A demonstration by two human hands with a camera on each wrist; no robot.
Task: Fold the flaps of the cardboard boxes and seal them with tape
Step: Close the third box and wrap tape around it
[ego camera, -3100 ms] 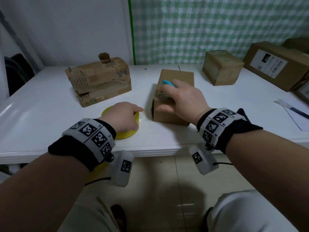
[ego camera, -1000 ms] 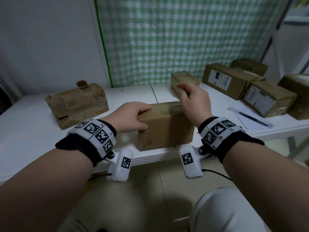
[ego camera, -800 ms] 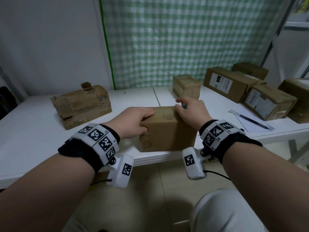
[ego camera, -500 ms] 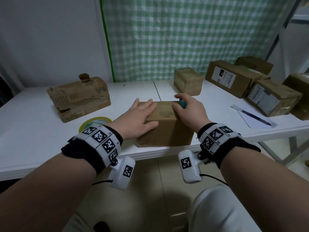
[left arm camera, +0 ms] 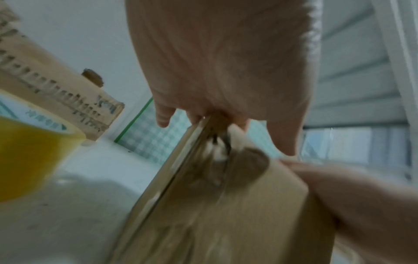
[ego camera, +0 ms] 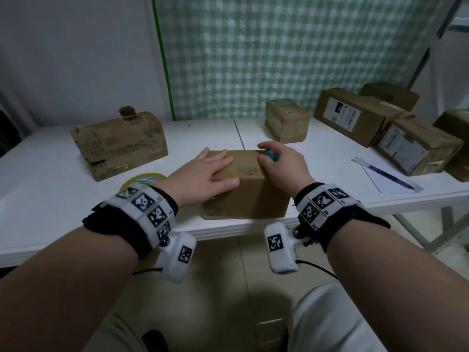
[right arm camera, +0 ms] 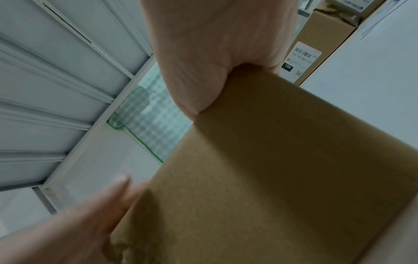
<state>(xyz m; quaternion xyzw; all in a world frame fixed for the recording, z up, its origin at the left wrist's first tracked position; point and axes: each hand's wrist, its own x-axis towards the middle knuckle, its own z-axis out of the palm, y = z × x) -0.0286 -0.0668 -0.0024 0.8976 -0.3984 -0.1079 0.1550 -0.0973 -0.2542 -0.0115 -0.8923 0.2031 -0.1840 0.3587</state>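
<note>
Dim, even indoor light; wide-angle bending at the edges
Both wrist views blurred and soft; faint shadows under the forearms on the floor

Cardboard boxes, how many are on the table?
7, perhaps more out of view: the box under both hands, a torn box at left, a small box behind, and four at right: labelled, back, edge.

A white label (right arm camera: 299, 60) on a long brown box (right arm camera: 321, 41) says "15H" in a black patch, and above it maybe "15H 159 A03 210". Other labels are too blurry.
</note>
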